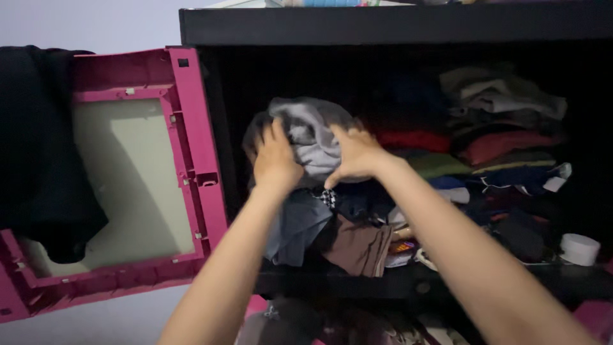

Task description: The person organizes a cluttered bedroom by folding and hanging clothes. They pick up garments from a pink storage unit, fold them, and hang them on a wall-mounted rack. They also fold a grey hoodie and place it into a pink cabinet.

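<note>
Head cam: both my hands up inside a dark cabinet [396,25]. L hand [276,160] & R hand [356,155] press on a grey garment [313,137], fingers spread & curled round it, one hand each side. It sits on top of a messy clothes pile [345,230] at the shelf's left. Folded stack [504,128] further right, white roll [580,249] at the far right edge. Pink door w/ pale panel [134,179] hangs open on the left, black cloth [38,147] draped over it.
</note>
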